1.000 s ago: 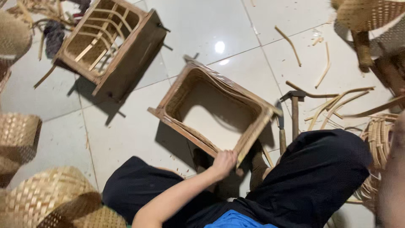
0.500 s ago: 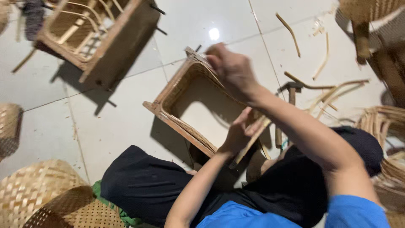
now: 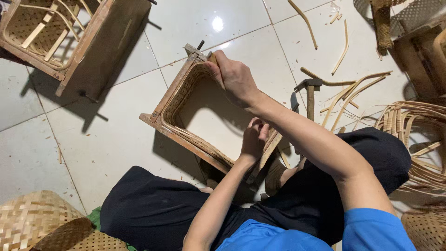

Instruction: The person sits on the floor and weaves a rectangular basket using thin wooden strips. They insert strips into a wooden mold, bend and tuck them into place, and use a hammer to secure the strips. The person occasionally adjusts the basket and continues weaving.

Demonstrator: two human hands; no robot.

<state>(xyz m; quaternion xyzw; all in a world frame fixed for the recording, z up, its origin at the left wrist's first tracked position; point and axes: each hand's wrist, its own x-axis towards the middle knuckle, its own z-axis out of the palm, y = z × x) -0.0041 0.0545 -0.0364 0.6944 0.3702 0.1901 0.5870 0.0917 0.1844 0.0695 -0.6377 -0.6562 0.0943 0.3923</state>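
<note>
A rectangular wooden frame (image 3: 169,95) lined with woven bamboo strips stands tilted on the tiled floor between my knees. My right hand (image 3: 234,79) grips its far corner, fingers closed over the rim. My left hand (image 3: 253,137) clasps the near right edge of the same frame, close to my lap. My legs in dark trousers flank the frame.
A second wooden frame (image 3: 100,44) with slats lies at the top left. A hammer (image 3: 309,93) rests to the right of the frame. Loose bamboo strips (image 3: 353,93) and a coil of strips (image 3: 413,135) lie at the right. Woven baskets (image 3: 39,223) sit at the bottom left.
My right arm came into view and took hold of the frame's far corner. My left hand stayed on the near edge. The view closed in on the frame.
</note>
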